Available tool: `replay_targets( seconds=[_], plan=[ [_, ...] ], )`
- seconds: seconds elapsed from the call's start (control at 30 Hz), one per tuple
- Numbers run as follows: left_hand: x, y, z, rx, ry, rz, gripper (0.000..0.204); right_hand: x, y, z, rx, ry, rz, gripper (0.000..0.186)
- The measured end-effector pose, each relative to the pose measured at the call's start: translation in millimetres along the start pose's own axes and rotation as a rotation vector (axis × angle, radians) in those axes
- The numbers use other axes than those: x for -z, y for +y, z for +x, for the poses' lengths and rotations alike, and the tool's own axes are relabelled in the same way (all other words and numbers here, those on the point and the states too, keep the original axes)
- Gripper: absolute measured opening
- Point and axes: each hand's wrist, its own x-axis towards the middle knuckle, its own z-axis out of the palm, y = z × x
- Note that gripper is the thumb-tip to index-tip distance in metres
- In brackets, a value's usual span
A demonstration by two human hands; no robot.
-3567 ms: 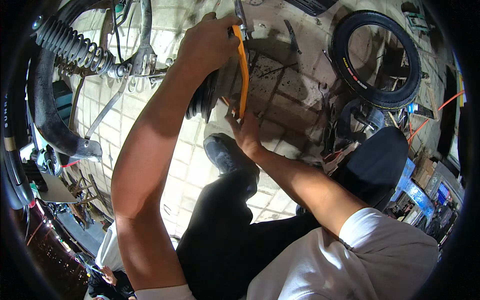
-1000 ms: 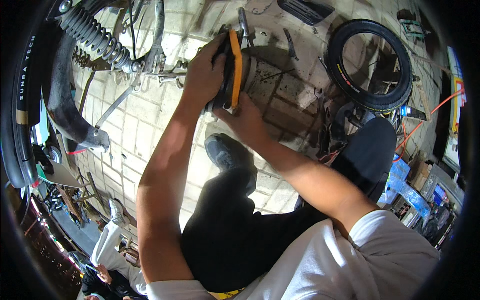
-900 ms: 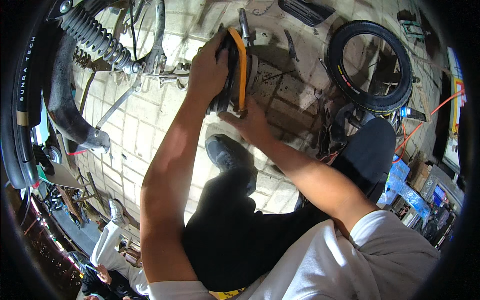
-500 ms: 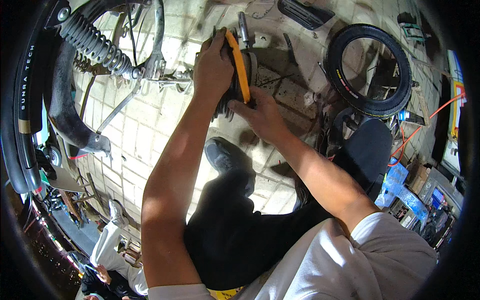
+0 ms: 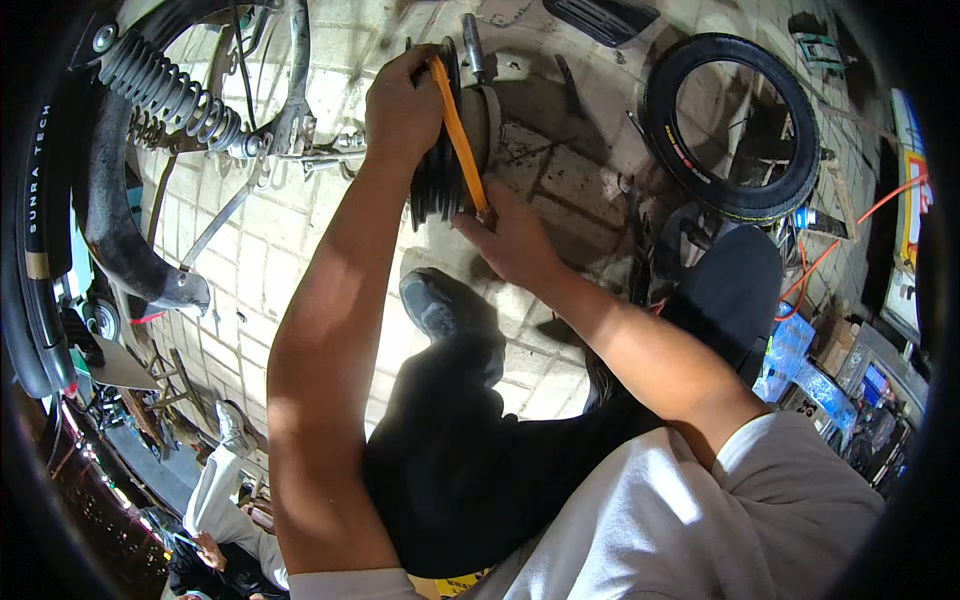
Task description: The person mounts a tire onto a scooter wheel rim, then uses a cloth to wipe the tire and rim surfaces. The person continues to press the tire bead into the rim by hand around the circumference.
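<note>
- The left hand [image 5: 405, 110] has its fingers clamped on the top end of the orange strip [image 5: 459, 135], at the rim's upper side.
- The right hand [image 5: 512, 240] meets the strip's lower end; thumb and fingers look apart, but I cannot tell if any pinch it.
- The strip stretches between the hands, across the side of the dark rim [image 5: 433, 190].
- It is probably light, bendy and tough, liable to twist or slip; a pinch near each end, flat between thumb and finger, should suit.
- The strip looks narrow, smooth, bright and nearly straight.
- The rim stands on edge, black and grooved; likely stiff and heavier, best steadied by its outer edge.
- Farther out, a black tyre [image 5: 798, 130] lies right on the paving [image 5: 540, 385]; a grey spring [image 5: 165, 100] is at left.
</note>
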Motion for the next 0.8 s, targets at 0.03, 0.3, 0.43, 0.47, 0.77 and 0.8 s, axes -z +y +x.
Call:
replay_targets(
  seconds=[0.03, 0.3, 0.43, 0.47, 0.77, 0.8],
  plan=[
    [-0.4, -0.8, -0.1, -0.006, -0.002, 0.015, 0.035, -0.6, 5.2, -1.1, 0.029, -0.002, 0.015, 0.036],
    [3.4, -3.8, 23.0, 0.16, 0.082, -0.193, 0.032, -34.8, 52.2, 17.7, 0.17, 0.131, -0.017, 0.044],
    [9.2, -1.1, 38.3, 0.234, 0.131, -0.173, 0.032, -33.4, 57.3, 29.8, 0.174, 0.241, -0.159, 0.04],
    [10.1, 0.0, 40.8, 0.246, 0.145, -0.178, 0.032, -30.8, 55.1, 30.3, 0.185, 0.273, -0.161, 0.038],
    [30.0, -21.9, 67.0, 0.419, 0.184, -0.383, 0.035, -10.2, 0.3, 39.1, 0.195, 0.271, -0.166, 0.035],
    [30.4, -28.4, 72.2, 0.461, 0.173, -0.457, 0.035, -7.4, -6.4, 37.7, 0.172, 0.234, -0.163, 0.036]
  ],
)
